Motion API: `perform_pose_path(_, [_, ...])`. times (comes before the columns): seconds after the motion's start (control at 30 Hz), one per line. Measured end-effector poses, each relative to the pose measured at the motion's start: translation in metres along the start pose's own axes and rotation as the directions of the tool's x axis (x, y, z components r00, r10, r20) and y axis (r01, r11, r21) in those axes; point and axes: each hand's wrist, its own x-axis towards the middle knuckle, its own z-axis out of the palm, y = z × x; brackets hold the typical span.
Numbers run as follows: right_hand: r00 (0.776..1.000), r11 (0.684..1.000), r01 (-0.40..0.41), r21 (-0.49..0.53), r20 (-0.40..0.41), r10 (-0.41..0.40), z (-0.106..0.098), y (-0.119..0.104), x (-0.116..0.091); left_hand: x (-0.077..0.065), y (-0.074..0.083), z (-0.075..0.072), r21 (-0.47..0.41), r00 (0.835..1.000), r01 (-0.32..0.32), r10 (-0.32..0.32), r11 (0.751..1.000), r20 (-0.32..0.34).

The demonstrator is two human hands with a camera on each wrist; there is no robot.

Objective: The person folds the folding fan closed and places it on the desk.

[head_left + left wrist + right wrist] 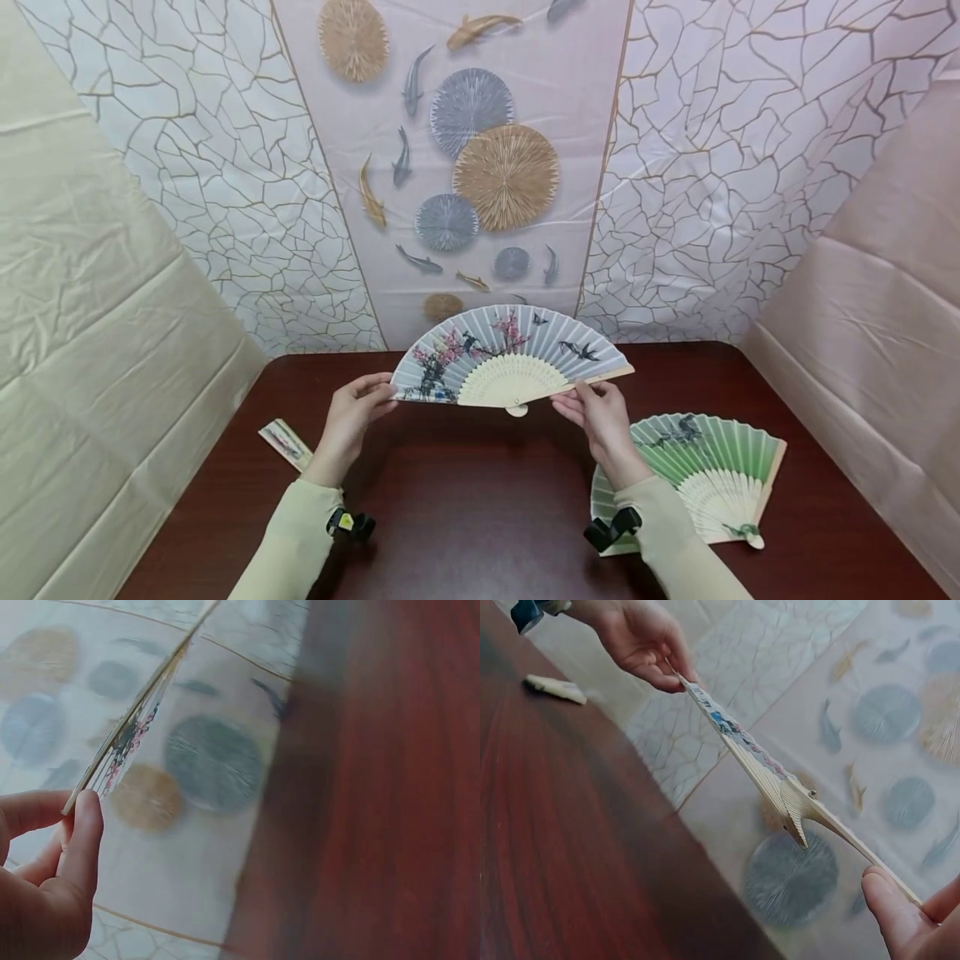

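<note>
we hold the white fan (510, 354) above the table (480, 500), our left hand (352, 423) pinching one end and our right hand (602, 418) the other. its opening looks done; setting it down seems left. the green fan (701, 467) lies spread at right; at left, probably a folded fan (286, 444).

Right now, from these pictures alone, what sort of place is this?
Probably a makeshift indoor filming booth: a patterned backdrop rises behind a reddish-brown table, with creased beige cloth along both sides.
</note>
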Motion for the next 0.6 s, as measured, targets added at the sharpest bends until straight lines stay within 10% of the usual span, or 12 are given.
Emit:
perform_pose_path(0.3, [0.992,0.991,0.129,0.045,-0.014,-0.128,0.022,-0.020,-0.010,-0.005,0.034,0.001,-0.259,0.999,-0.025,0.016,0.965,-0.037])
perform_pose_path(0.6, [0.970,0.961,0.239,0.141,0.002,-0.242,0.040,-0.038,-0.022,-0.014,0.065,0.013,-0.303,0.994,-0.113,0.107,0.946,-0.037])
